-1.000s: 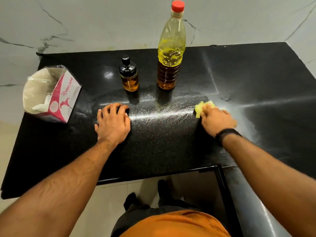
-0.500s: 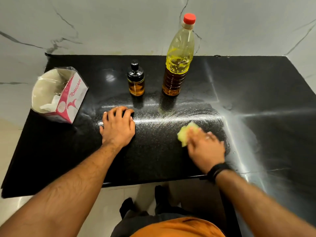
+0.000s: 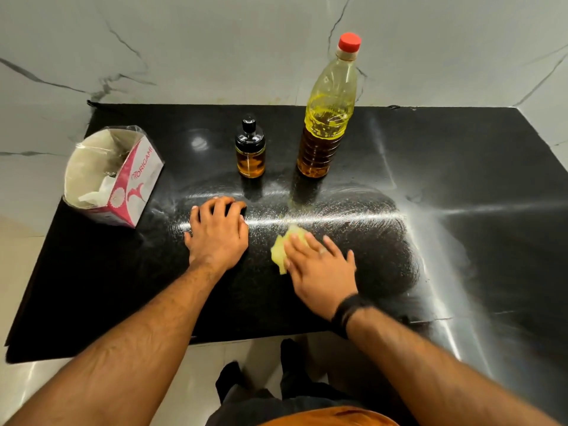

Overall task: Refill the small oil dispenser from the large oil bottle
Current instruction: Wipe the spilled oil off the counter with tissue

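Small clear glass oil dispenser with black cap: upright, amber oil in lower half, mid-rear of the black speckled stone tabletop. Just right of it, tall clear plastic oil bottle, red cap on, roughly half full. Left hand flat, fingers relaxed, grasping nothing. Right hand flat, pressing a yellow cloth. Pink-white tissue box at left edge. Open, smeared surface to the right.
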